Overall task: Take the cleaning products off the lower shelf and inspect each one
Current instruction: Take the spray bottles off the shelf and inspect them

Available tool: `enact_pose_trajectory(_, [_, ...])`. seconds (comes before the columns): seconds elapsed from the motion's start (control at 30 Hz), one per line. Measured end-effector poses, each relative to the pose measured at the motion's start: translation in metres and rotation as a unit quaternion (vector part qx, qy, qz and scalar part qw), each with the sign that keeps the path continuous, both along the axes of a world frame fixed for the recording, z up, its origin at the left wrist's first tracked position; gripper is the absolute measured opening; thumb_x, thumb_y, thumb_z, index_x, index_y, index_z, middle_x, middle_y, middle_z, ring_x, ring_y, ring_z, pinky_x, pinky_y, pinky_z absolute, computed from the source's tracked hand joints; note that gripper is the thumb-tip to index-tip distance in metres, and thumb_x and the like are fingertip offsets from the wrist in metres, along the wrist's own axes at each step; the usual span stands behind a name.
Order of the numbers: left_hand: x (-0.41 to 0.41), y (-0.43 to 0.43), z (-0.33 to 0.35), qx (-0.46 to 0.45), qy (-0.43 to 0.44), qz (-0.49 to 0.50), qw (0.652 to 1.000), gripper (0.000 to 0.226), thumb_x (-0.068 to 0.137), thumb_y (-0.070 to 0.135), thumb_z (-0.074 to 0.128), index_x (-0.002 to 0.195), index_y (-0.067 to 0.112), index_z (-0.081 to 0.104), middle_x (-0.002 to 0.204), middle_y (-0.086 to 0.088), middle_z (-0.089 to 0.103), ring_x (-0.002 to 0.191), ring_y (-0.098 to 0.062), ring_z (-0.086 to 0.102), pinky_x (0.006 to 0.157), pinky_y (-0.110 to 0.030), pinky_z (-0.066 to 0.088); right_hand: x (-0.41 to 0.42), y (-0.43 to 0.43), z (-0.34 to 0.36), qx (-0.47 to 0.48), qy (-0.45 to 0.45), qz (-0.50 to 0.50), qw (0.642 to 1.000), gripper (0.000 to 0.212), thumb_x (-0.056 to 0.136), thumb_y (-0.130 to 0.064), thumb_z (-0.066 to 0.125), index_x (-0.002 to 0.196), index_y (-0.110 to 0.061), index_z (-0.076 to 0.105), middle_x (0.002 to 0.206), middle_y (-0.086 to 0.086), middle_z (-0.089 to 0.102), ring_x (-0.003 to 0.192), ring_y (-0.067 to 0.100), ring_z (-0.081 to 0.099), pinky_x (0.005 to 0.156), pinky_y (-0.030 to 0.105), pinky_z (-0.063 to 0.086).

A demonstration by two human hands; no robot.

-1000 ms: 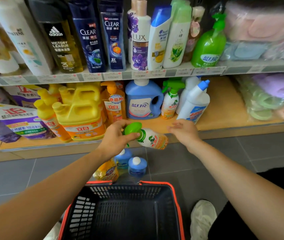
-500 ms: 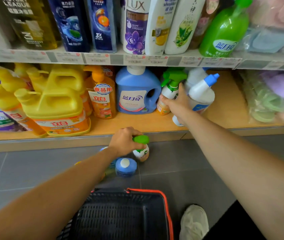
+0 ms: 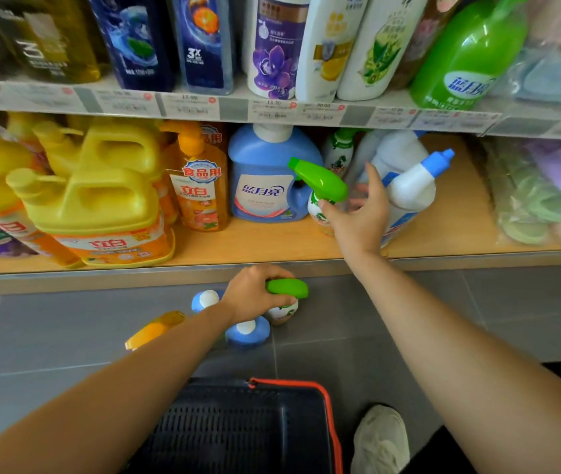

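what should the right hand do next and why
Probably lift the white spray bottle with the green trigger clear of the wooden lower shelf and bring it closer to inspect. The right hand grips it just under the trigger, tilted, over the shelf; the left hand holds another green-topped spray bottle down at the grey tiled floor.

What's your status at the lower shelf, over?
Left hand grips floor spray bottle beside two blue-capped bottles. Right hand grips shelf spray bottle at its neck. White angled-nozzle bottle crowds that hand.
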State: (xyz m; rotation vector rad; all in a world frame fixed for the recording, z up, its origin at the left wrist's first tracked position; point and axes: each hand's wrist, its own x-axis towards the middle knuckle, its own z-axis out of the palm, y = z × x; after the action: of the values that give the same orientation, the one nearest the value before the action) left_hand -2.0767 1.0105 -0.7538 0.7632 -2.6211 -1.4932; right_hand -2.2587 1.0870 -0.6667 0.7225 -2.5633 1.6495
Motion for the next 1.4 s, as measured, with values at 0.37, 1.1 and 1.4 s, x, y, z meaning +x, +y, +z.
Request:
enact_pose_trajectory(0.37, [0.017, 0.0, 0.01, 0.02, 0.005, 0.036, 0.999, 0.044, 0.083, 0.026, 0.082, 0.125, 0.023, 0.069, 0.112, 0.006, 0.073, 0.101, -0.012, 0.067, 0.094, -0.035, 0.053, -0.015, 0.003, 0.031, 0.168, 0.18, 0.16, 0.956, 0.06, 0.08, 0.0, 0.075, 0.137, -0.01, 0.06, 0.124, 0.014, 0.065, 0.116, 0.034, 0.059, 0.099, 0.035, 0.042])
enact_pose_trajectory(1.1, [0.097, 0.016, 0.264, -0.022, 0.216, 0.075, 0.973, 0.031, 0.095, 0.009, 0.065, 0.125, 0.001, 0.064, 0.092, -0.011, 0.069, 0.084, -0.02, 0.065, 0.083, -0.044, 0.054, 0.094, 0.079, 0.175, 0.087, 0.039, 0.394, 0.914, 0.059, 0.081, -0.003, 0.08, 0.135, -0.019, 0.061, 0.125, -0.007, 0.063, 0.114, 0.0, 0.058, 0.097, 0.015, 0.048])
enact_pose_trajectory(1.4, [0.15, 0.045, 0.236, 0.128, 0.138, 0.12, 0.975, 0.008, 0.095, 0.014, 0.065, 0.1, 0.011, 0.071, 0.079, -0.007, 0.072, 0.067, -0.011, 0.067, 0.064, -0.02, 0.056, 0.151, 0.106, 0.136, 0.092, 0.007, 0.447, 0.89, 0.053, 0.08, -0.011, 0.084, 0.126, -0.029, 0.064, 0.114, -0.009, 0.07, 0.104, 0.005, 0.066, 0.088, 0.027, 0.056])
